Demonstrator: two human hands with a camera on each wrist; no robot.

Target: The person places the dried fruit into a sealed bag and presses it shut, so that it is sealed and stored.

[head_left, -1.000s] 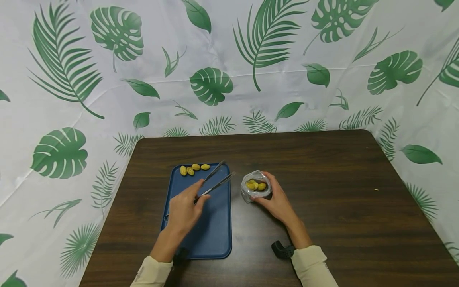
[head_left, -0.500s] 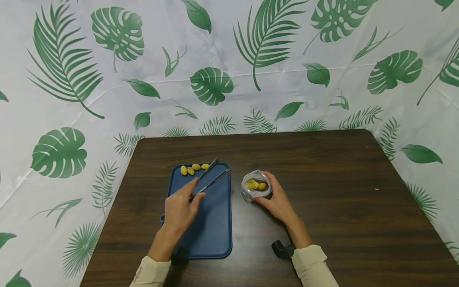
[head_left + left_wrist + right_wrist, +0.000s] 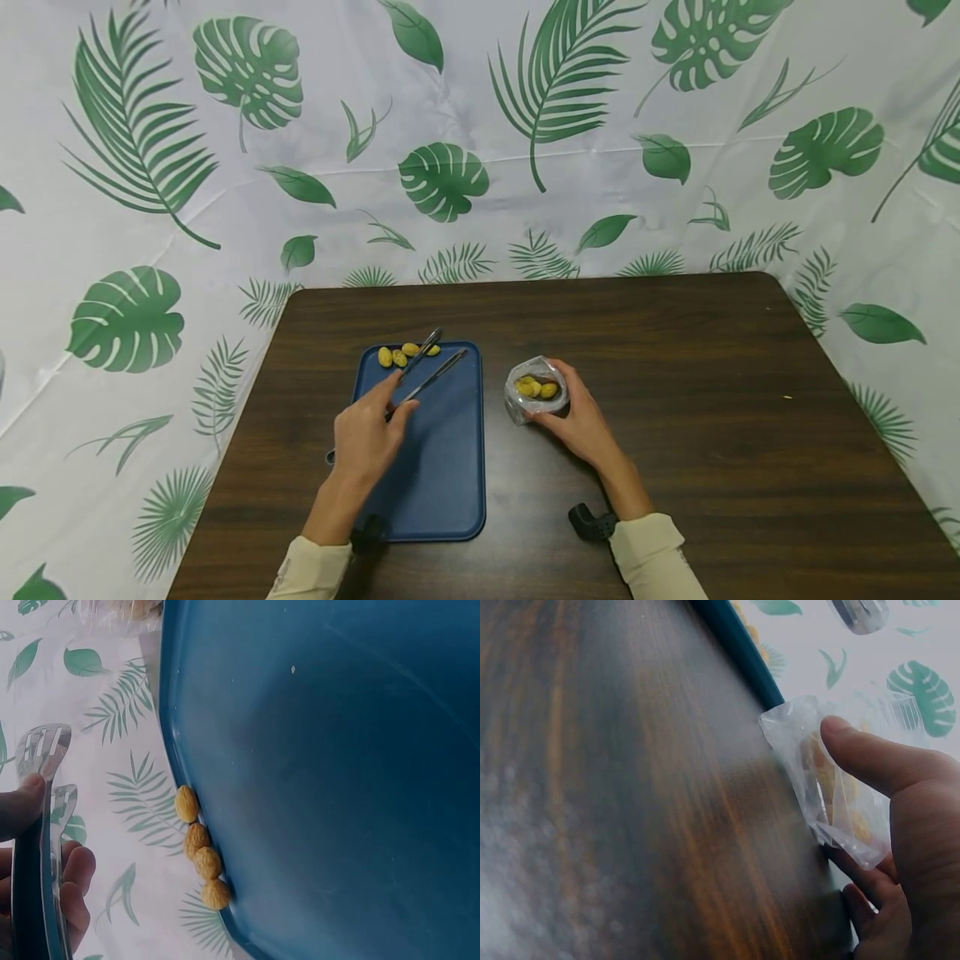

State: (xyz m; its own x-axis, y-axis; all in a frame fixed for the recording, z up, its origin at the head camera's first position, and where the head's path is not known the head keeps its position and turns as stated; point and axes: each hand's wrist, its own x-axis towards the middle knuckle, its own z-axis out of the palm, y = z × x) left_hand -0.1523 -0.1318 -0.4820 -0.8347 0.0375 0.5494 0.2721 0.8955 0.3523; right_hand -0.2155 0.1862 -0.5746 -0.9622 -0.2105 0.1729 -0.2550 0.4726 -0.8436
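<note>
My left hand (image 3: 366, 442) holds a pair of metal tongs (image 3: 444, 372) over the blue tray (image 3: 442, 483). The tongs' arms are spread apart with nothing between their tips. In the left wrist view their slotted ends (image 3: 43, 750) show beyond thumb and fingers. Several wrinkled, yellow-brown oval pieces (image 3: 208, 862), like nuts or dried fruit, lie in a row along the tray's far edge. One tong arm partly covers the rightmost in the head view. To the tray's right, my right hand (image 3: 579, 425) grips a clear plastic bag (image 3: 802, 757), its mouth facing up, with several similar pieces (image 3: 548, 390) inside.
Everything is on a dark wood-grain table (image 3: 712, 433). A white cloth (image 3: 510, 200) printed with green leaves hangs behind it. A black strap device (image 3: 592, 522) sits on my right wrist. A tiny pale scrap (image 3: 787, 397) lies on the table at right.
My left hand has moved left with the tongs, whose tips now lie nearer the row of oval pieces. The right hand and the bag have stayed put.
</note>
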